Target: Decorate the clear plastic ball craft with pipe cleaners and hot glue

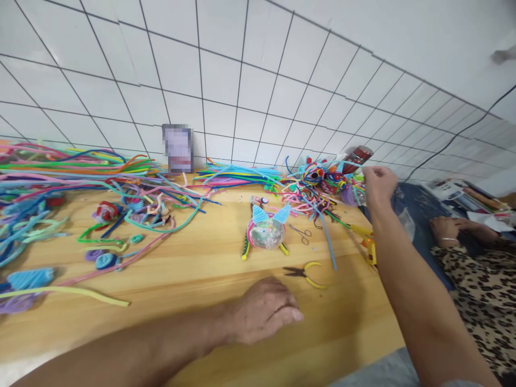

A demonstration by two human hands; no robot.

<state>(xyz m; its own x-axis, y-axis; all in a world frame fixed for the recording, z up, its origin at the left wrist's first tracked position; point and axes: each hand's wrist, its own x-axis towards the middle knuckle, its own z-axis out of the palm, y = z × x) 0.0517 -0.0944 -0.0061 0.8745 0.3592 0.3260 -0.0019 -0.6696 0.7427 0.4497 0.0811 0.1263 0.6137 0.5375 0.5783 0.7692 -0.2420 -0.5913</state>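
Note:
My right hand point(379, 185) is raised at the right over the table's far side. Its fingers pinch the end of a light blue pipe cleaner point(342, 163), which stretches left above the pile. Low in the middle, my left hand point(266, 312) rests on the wood with its fingers curled in, and no object shows in it. Just beyond it lie yellow-handled pliers point(308, 273). A clear round ball point(265, 234) with two light blue pipe-cleaner ears point(262, 215) sits farther back, over another tool with green and yellow handles point(245, 247).
Small scissors point(303, 233) lie right of the ball. A yellow glue gun point(367, 242) is near my right forearm. Pipe cleaners point(80, 166) cover the left and back, with a phone point(178, 148) against the tiled wall. Another person's hands point(455, 228) are at the right.

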